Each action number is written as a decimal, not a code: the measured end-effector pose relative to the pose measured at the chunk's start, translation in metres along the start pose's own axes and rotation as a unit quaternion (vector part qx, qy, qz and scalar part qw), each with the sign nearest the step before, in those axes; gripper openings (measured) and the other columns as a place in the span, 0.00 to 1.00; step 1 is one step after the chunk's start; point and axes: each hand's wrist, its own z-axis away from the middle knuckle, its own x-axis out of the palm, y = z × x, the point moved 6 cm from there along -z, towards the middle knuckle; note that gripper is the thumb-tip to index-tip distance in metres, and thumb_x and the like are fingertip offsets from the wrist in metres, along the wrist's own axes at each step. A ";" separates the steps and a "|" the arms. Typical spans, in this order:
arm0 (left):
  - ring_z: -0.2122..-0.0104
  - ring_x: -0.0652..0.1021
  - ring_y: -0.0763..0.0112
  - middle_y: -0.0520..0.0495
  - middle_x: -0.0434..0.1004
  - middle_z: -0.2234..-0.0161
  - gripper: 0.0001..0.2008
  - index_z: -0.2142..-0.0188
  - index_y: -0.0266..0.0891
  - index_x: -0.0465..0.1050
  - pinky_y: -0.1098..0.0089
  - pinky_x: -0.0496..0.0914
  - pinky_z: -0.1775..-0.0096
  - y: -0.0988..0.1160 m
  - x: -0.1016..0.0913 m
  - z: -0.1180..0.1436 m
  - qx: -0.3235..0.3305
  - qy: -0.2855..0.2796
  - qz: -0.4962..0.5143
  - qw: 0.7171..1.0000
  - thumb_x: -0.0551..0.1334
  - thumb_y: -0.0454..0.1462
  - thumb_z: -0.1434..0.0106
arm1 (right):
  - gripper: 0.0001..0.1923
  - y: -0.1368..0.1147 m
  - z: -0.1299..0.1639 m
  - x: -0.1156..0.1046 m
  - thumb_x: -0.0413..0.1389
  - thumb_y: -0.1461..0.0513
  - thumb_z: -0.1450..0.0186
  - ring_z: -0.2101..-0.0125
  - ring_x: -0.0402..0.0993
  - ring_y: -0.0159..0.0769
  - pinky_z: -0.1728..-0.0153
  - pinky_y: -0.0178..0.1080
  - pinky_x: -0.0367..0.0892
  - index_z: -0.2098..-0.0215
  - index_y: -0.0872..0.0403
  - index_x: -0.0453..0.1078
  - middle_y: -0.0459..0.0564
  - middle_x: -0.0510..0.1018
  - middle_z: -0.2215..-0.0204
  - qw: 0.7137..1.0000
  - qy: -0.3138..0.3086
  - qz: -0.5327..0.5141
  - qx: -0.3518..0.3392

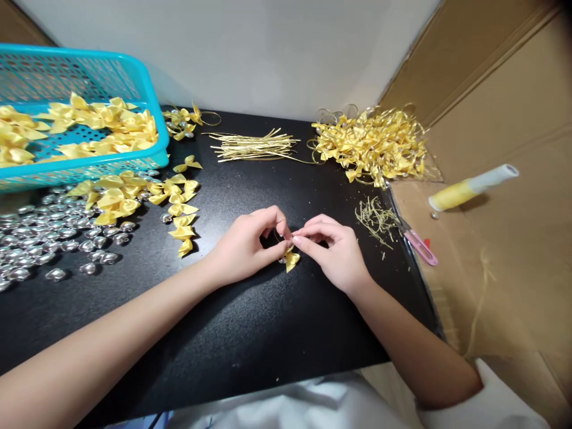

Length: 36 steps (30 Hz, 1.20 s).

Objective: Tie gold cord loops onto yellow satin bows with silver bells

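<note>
Your left hand (248, 244) and right hand (333, 250) both pinch one yellow bow (292, 260) at mid-table, fingertips meeting so it stays steady. Loose bows (181, 208) and silver beads (49, 235) sit toward the table's (250, 333) left edge, within reach.

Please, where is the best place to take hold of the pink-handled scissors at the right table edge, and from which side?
Probably by the pink loop handles, coming from the right hand side. The scissors lie flat, handles toward the person, blades pointing away toward the bow pile. A grip through the loops avoids the blades.
</note>
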 end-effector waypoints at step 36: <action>0.70 0.79 0.72 0.48 0.80 0.69 0.05 0.64 0.38 0.65 0.73 0.71 0.67 -0.010 -0.002 -0.003 -0.060 -0.058 0.141 0.986 0.62 0.34 0.38 | 0.04 0.007 -0.005 -0.002 0.65 0.59 0.43 0.69 0.71 0.32 0.68 0.37 0.67 0.72 0.52 0.78 0.47 0.77 0.70 0.998 0.005 -0.055 0.025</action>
